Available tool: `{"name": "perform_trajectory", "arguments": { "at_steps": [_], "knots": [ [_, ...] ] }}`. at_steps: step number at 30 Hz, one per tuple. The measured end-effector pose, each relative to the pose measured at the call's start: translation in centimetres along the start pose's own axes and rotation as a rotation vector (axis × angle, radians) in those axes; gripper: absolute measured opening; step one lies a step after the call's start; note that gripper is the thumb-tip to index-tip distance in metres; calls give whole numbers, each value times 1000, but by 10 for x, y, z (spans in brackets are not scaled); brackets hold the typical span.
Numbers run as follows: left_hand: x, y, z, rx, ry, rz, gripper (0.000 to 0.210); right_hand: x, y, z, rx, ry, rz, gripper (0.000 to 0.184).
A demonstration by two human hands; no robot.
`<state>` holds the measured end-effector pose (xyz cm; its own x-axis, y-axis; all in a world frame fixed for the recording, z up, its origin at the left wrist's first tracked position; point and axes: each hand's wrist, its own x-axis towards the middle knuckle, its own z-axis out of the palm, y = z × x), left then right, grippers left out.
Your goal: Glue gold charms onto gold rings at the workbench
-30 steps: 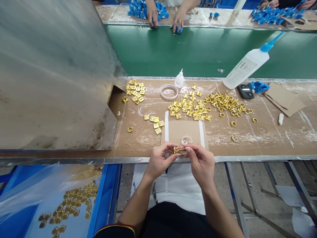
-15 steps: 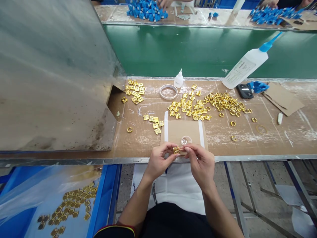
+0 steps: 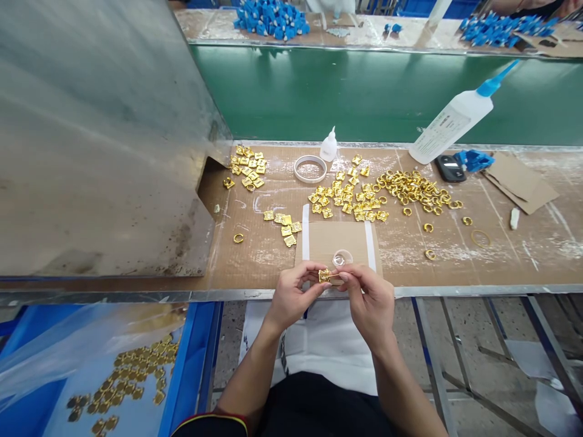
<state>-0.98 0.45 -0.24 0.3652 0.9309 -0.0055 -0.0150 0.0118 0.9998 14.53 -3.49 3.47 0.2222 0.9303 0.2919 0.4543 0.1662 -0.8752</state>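
Observation:
My left hand [image 3: 295, 292] pinches a small gold square piece [image 3: 323, 276] between thumb and fingertips, above the front edge of the bench. In my right hand [image 3: 371, 297] is a thin stick [image 3: 336, 275], its tip touching or very near the gold piece. Just beyond my fingers, a small clear round dish [image 3: 342, 258] sits on a cardboard pad [image 3: 330, 240] with white tape strips down its sides. Loose gold square pieces [image 3: 347, 197] lie behind the pad, with a heap of gold rings [image 3: 414, 188] to their right.
A tape roll [image 3: 310, 169], a small dropper bottle [image 3: 328, 145] and a large tilted white bottle [image 3: 450, 127] stand at the back. A metal housing [image 3: 100, 139] blocks the left. Lower left, a blue bin [image 3: 195, 358] holds gold pieces. Blue parts [image 3: 272, 21] lie on the far bench.
Both my hands keep almost the same pose, still on the gold piece and the stick. Across the bench, another person's hand has drawn away from the pile of blue parts.

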Motion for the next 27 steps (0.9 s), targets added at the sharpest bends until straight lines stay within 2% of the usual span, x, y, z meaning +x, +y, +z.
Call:
{"name": "perform_trajectory", "arguments": {
  "at_steps": [17,27],
  "knots": [
    [-1,-4,0,10,9,14,29,3,-1,-2,-50,-56,-79,22],
    [0,-3,1,9,6,15,29,4,0,-1,-77,-46,-122,24]
  ]
}}
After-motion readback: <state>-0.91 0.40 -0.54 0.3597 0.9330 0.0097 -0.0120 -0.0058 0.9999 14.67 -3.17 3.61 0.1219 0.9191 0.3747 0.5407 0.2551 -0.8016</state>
